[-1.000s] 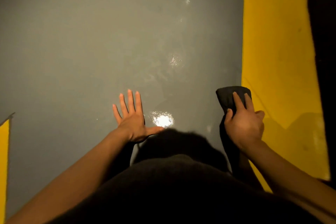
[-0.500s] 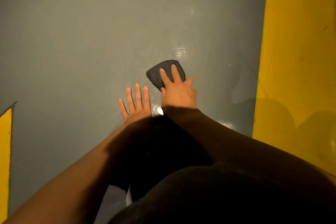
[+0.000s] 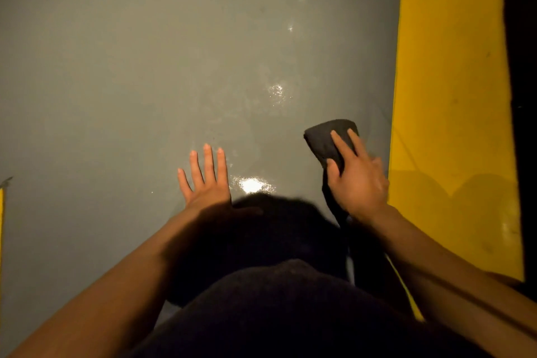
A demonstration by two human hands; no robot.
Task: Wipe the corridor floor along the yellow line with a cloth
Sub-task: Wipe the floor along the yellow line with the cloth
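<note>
On the grey floor (image 3: 145, 81), just left of the yellow line (image 3: 450, 96): right hand (image 3: 359, 180) pressing the dark cloth (image 3: 325, 136), two fingers straight over it, thumb curled round its near edge; left hand (image 3: 205, 180) flat, fingers spread, holding nothing; wet glare (image 3: 251, 184) shining between both hands

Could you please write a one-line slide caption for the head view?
Right hand presses a dark cloth to the grey floor beside the yellow line.
</note>
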